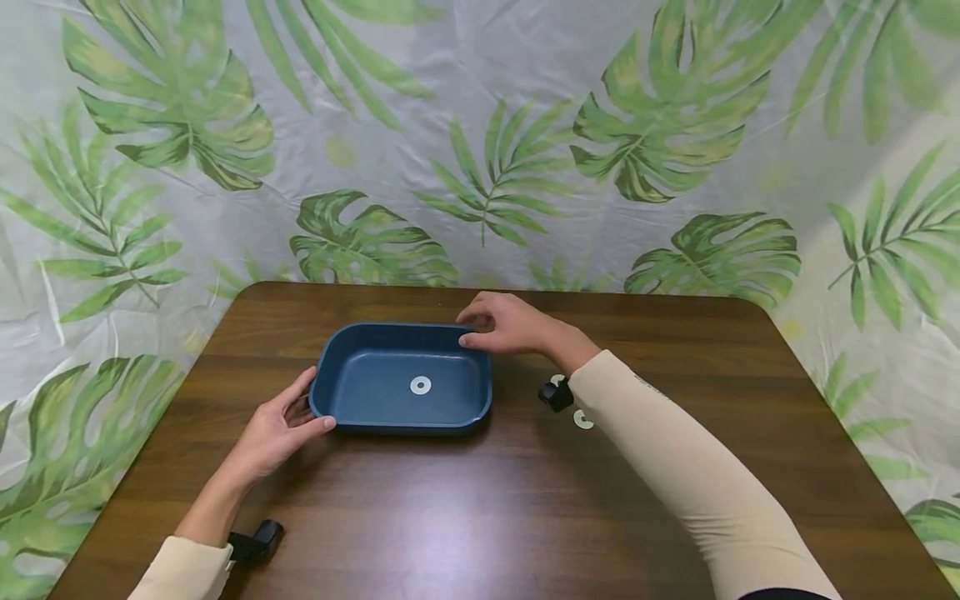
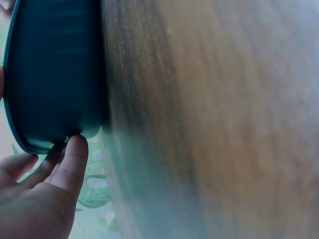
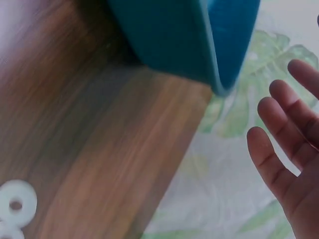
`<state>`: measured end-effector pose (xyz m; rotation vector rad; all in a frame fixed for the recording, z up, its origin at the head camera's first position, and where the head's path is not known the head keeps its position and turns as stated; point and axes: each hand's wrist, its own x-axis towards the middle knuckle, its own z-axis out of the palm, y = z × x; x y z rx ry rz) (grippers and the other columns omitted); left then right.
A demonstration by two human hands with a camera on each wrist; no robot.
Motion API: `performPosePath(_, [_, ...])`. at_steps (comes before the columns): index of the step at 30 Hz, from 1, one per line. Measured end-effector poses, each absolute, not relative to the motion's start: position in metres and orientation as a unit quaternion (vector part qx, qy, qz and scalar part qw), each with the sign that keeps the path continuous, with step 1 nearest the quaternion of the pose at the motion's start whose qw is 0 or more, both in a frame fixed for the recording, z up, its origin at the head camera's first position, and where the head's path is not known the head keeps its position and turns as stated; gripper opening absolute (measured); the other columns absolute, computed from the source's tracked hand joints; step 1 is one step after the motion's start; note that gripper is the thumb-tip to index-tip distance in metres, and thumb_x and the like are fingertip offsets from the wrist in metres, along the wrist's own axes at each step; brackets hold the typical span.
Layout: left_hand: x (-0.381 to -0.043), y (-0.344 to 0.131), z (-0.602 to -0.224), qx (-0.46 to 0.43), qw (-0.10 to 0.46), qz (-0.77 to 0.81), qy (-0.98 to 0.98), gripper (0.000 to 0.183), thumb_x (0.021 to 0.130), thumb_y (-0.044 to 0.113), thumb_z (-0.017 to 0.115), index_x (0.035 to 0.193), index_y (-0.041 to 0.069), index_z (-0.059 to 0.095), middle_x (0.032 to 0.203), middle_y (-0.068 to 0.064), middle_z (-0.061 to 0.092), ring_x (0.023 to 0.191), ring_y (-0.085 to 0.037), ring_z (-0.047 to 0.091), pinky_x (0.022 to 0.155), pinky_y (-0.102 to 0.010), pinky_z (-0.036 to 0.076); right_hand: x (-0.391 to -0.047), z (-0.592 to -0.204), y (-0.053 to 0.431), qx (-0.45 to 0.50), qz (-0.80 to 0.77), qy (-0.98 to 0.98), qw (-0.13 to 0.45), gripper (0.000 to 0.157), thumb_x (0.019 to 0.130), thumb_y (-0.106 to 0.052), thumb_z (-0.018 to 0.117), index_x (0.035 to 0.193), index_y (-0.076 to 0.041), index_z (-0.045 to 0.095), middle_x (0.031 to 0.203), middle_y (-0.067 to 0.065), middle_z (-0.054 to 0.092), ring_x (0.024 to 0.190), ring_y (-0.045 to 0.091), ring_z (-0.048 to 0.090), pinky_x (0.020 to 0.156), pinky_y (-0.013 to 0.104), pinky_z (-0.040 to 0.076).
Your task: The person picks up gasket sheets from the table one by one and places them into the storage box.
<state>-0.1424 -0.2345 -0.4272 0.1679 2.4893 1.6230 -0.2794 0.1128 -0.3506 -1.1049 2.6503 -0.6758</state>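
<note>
A blue rectangular baking dish with rounded corners stands on the wooden table. Inside it, on the bottom, lies a flat white ring. My left hand holds the dish's near left corner, thumb at the rim and fingers against the outer wall. In the left wrist view the fingertips of the left hand meet the dish's dark outer side. At the far right corner is my right hand, thumb over the rim in the head view. The right wrist view shows its fingers spread and apart from the dish.
Two more white rings lie on the table right of the dish: one beside the right sleeve, another partly hidden by the black wrist camera. A leaf-patterned cloth hangs behind the table's far edge.
</note>
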Motion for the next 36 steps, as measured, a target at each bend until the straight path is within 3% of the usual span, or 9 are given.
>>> performPosePath(6, [-0.143,-0.236,-0.432,0.055,0.081,0.54,0.836,0.083,0.084,0.027,0.066,0.148,0.012,0.015,0.147,-0.022,0.029,0.124,-0.037,0.044,0.083,-0.012,0.048,-0.271,-0.347,0.14,-0.382,-0.228,0.893,0.071,0.034,0.085,-0.035,0.061,0.112,-0.015,0.064,0.111,0.005,0.059,0.099,0.023,0.057,0.086,0.039,0.049])
performPosePath(16, [-0.141,-0.237,-0.434,0.042,0.08,0.543,0.835,0.082,0.083,0.026,0.067,0.147,0.013,0.018,0.146,-0.021,0.032,0.122,-0.029,0.047,0.082,-0.01,0.047,-0.256,-0.343,0.187,-0.382,-0.211,0.899,0.036,0.032,0.085,-0.036,0.062,0.111,-0.018,0.064,0.111,0.004,0.059,0.09,0.013,0.053,0.077,0.035,0.047])
performPosePath(24, [-0.142,-0.234,-0.435,0.041,0.085,0.555,0.826,0.083,0.083,0.026,0.068,0.147,0.014,0.018,0.146,-0.02,0.031,0.124,-0.034,0.044,0.083,-0.011,0.047,-0.24,-0.366,0.238,-0.34,-0.233,0.91,0.039,0.03,0.087,-0.034,0.061,0.111,-0.017,0.063,0.111,0.002,0.059,0.092,0.02,0.058,0.076,0.039,0.051])
performPosePath(31, [-0.143,-0.234,-0.434,0.039,0.079,0.543,0.835,0.082,0.082,0.026,0.069,0.147,0.014,0.02,0.145,-0.019,0.033,0.118,-0.013,0.05,0.083,-0.009,0.046,-0.228,-0.38,0.274,-0.298,-0.248,0.921,0.032,0.027,0.086,-0.03,0.064,0.109,-0.017,0.064,0.109,0.005,0.061,0.092,0.022,0.06,0.074,0.037,0.052])
performPosePath(36, [-0.144,-0.233,-0.432,0.044,0.077,0.543,0.835,0.081,0.083,0.025,0.068,0.147,0.014,0.019,0.145,-0.02,0.034,0.12,-0.016,0.05,0.083,-0.01,0.046,-0.221,-0.385,0.295,-0.279,-0.243,0.929,0.021,0.026,0.085,-0.026,0.065,0.108,-0.015,0.064,0.108,0.005,0.062,0.09,0.021,0.058,0.071,0.034,0.051])
